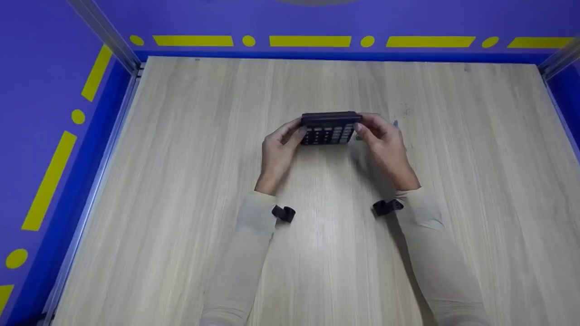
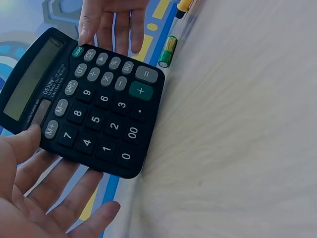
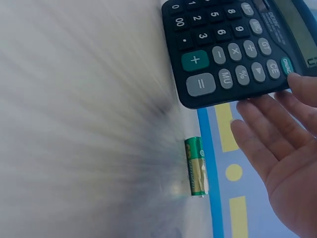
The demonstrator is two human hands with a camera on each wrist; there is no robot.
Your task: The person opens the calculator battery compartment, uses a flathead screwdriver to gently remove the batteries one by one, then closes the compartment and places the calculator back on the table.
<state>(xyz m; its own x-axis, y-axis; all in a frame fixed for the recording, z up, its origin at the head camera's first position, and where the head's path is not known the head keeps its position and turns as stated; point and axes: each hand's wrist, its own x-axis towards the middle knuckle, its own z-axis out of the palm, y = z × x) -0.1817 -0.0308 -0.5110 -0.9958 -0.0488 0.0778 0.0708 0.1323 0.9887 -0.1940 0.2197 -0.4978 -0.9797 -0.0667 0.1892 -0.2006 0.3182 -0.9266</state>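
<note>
A black desk calculator (image 1: 327,128) is held up above the table, tilted so its keypad faces the person. My left hand (image 1: 277,153) grips one side edge, with the thumb on the front near the M+ key in the left wrist view and the fingers behind. On the opposite edge, my right hand (image 1: 386,147) holds the calculator between thumb and fingers, its thumb at the green ON/AC key in the right wrist view. A small digit shows in one corner of the display (image 2: 34,79). A green and gold battery (image 3: 196,166) lies on the table near the right hand.
The wood-grain table (image 1: 195,181) is bordered by blue panels with yellow marks at the back and sides. Past the battery, a yellow and black handle (image 2: 184,7) is partly cut off in the left wrist view. Both wrists carry small black camera mounts (image 1: 284,213).
</note>
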